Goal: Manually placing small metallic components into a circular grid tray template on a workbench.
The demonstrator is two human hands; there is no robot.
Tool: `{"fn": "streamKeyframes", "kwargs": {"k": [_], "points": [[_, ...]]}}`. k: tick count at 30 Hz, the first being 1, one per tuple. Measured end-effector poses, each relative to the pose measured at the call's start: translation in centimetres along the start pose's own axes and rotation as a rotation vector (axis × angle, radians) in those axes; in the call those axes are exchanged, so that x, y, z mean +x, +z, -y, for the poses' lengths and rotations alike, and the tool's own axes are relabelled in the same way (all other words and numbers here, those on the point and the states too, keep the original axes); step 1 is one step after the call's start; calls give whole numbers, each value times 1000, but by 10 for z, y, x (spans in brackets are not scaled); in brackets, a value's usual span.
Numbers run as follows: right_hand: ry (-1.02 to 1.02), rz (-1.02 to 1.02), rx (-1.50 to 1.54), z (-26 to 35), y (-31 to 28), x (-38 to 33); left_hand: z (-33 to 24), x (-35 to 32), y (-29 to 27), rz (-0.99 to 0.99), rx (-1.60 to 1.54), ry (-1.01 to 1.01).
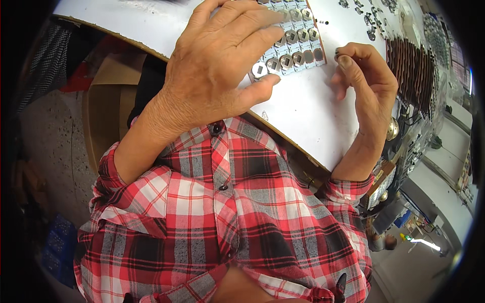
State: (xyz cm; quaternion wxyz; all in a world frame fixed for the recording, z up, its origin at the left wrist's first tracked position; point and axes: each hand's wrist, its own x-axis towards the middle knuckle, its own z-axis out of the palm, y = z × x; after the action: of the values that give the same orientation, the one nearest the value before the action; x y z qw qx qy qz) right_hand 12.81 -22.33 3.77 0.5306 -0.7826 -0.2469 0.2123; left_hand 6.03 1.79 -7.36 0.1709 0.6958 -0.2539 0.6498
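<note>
A pale blue circuit board panel (295,47) lies on the white work surface. Rows of round, silvery metal parts sit on it, several with a dark square in the middle. Over the panel's left part is my left hand (217,65), its fingers stretched out and its thumb apart near the front row; it hides that part of the panel. Whether its fingertips touch the parts, I cannot tell. To the right of the panel, my right hand (371,76) pinches a small dark piece (337,52) between thumb and index finger, too small to name.
Small dark metal parts (373,22) are scattered on the white table (303,116) at the far right. A stack of thin brown-edged boards (411,76) stands beyond my right hand. The table's front edge runs close to my body. An open cardboard box (108,101) is below at left.
</note>
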Motion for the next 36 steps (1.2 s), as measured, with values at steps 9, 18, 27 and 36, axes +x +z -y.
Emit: {"fn": "streamKeyframes", "kwargs": {"k": [9, 18, 27, 36], "points": [[83, 84, 62, 11, 15, -4, 1, 1, 2, 39, -14, 76], [-88, 145, -161, 0, 13, -4, 1, 3, -7, 110, 36, 99], [-53, 74, -143, 2, 18, -5, -1, 5, -9, 115, 62, 92], [-67, 53, -181, 0, 20, -4, -35, 84, -55, 857, -94, -632]]}}
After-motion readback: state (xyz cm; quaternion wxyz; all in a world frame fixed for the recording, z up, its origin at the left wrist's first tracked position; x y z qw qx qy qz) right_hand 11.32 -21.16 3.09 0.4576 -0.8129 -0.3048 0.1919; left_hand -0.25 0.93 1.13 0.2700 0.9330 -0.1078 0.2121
